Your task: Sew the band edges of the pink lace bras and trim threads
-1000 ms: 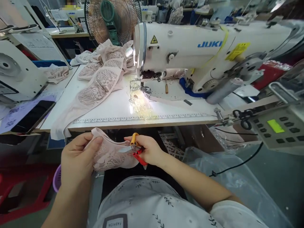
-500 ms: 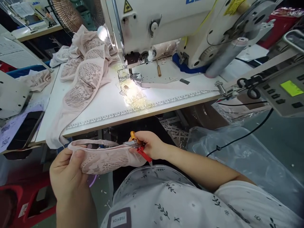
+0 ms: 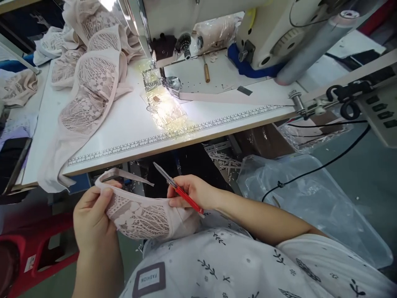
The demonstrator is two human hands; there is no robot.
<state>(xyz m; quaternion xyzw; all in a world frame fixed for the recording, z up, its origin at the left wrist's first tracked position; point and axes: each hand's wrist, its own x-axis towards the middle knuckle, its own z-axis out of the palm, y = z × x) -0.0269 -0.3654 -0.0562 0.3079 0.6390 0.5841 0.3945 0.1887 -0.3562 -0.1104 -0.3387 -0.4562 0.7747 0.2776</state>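
My left hand [image 3: 96, 219] pinches one end of a pale pink lace garment piece [image 3: 142, 217], close to where a narrow strip [image 3: 132, 176] loops off its upper edge. That strip's far end hangs loose above the lace. Scissors with red handles [image 3: 189, 199] are in my right hand [image 3: 197, 192], their blades pointing up and left beyond the fabric edge. The fingertips of this hand also touch the garment's top edge. The piece is stretched between both hands above my lap, in front of the table edge.
A sewing machine [image 3: 173, 25] stands on the white table [image 3: 118, 136], its lamp lighting the needle area. Joined lace garments [image 3: 96, 78] lie at left and drape over the front edge. A red stool [image 3: 34, 244] is lower left; a clear plastic bag [image 3: 310, 207] lies right.
The scissors have turned so their blades point up and away from the strip. The strip's right end now hangs free. The view has shifted nearer to the table.
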